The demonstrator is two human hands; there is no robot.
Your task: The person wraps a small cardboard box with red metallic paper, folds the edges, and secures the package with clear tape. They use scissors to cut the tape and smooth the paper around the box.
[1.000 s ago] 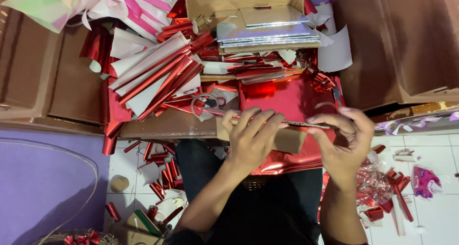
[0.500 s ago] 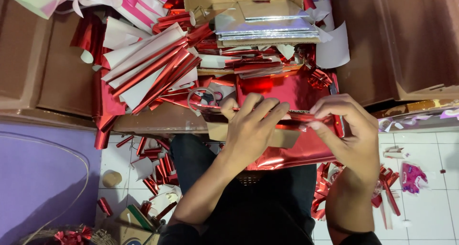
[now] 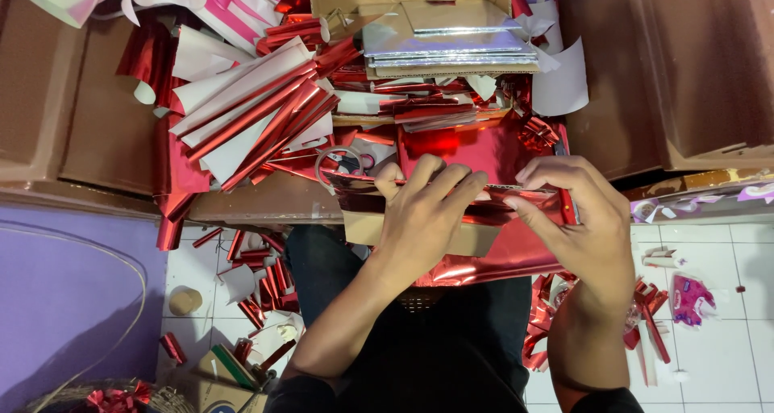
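A flat cardboard box lies across my lap, partly wrapped in shiny red foil paper. My left hand presses flat on the top of the box, fingers spread over the folded foil edge. My right hand pinches the foil seam at the box's right end, thumb and fingers closed on the paper. Scissors with grey handles lie just beyond my left hand, half hidden by foil.
Rolled and loose red foil sheets pile on the low brown table. An open carton with silver boards stands behind. Red ribbon scraps litter the white tiles. A tape roll and a purple mat lie at left.
My hands and the box have shifted slightly up in view; the right hand moved inward along the foil seam. The left hand stays pressed on top.
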